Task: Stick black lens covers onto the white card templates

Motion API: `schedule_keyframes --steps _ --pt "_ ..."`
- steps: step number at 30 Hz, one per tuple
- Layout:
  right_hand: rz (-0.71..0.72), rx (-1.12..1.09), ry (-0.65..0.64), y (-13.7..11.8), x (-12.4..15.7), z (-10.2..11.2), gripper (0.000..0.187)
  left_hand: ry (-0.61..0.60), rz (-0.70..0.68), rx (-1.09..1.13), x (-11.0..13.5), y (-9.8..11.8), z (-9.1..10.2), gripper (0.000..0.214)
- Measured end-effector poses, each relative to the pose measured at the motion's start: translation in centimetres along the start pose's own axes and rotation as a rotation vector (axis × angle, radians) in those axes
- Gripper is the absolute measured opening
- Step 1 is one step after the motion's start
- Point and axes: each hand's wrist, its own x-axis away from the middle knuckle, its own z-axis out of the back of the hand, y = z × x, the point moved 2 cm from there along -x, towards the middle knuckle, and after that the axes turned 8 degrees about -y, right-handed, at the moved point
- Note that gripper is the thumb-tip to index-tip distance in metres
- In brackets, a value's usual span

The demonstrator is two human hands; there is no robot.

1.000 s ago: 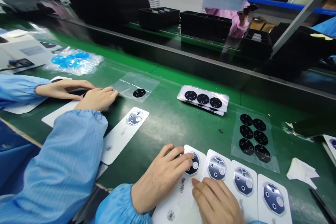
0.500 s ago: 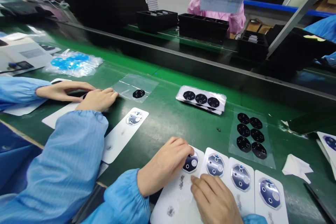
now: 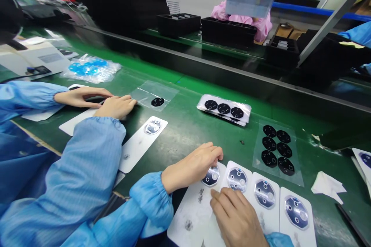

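Bunching left fingers [image 3: 216, 154] at a dark octagon [image 3: 210, 179], pinch unclear; resting right fingers [image 3: 220, 202] together on white card [image 3: 187, 210]; probably adjusting, next needing steadiness.

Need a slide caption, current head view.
Left hand at the dark disc on a white panel, right hand lower in the frame.

Factory assembly workshop, small-parts work. A green bench [image 3: 174, 139] bears repeated stock: white panels [image 3: 271, 216] in a row, each with an octagonal decal, and black octagonal pieces [image 3: 269, 143] ranked on a clear sheet [image 3: 297, 179]. Note the matching workwear: the person's blue sleeve [image 3: 150, 208] and the co-worker's sleeve [image 3: 84, 170] both gather at the cuff. Across from where I stand, someone's pink garment [image 3: 263, 27] shows behind a black divided tray [image 3: 228, 32]; cardboard boxes [image 3: 284, 31] sit at the rear.
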Motion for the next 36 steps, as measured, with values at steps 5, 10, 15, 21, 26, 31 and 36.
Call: schedule_keyframes --steps 5,10,15,21,26,31,36 --pt "-0.006 0.050 0.001 -0.3 0.1 -0.1 0.050 -0.031 -0.098 -0.107 0.3 -0.3 -0.5 0.024" --pt "-0.016 0.095 -0.013 -0.8 0.3 -0.3 0.047 0.001 -0.140 -0.197 0.7 0.1 -0.7 0.021" --pt "-0.054 0.105 -0.019 -1.0 0.3 -0.2 0.044 0.029 -0.155 -0.173 2.0 0.4 -1.4 0.020" --pt "-0.068 0.085 -0.040 -1.2 0.2 -0.1 0.045 0.124 -0.139 0.020 4.2 -0.1 -2.9 0.021" --pt "-0.066 0.089 -0.034 -1.3 0.5 0.0 0.047 0.161 -0.105 0.103 5.9 0.3 -3.4 0.023" --pt "-0.066 0.112 -0.028 -1.4 0.8 -0.2 0.045 0.173 -0.056 0.158 7.5 0.6 -3.8 0.021" --pt "-0.077 0.091 0.018 -1.3 0.9 -0.2 0.046 0.170 0.014 0.241 9.7 1.1 -3.6 0.025"
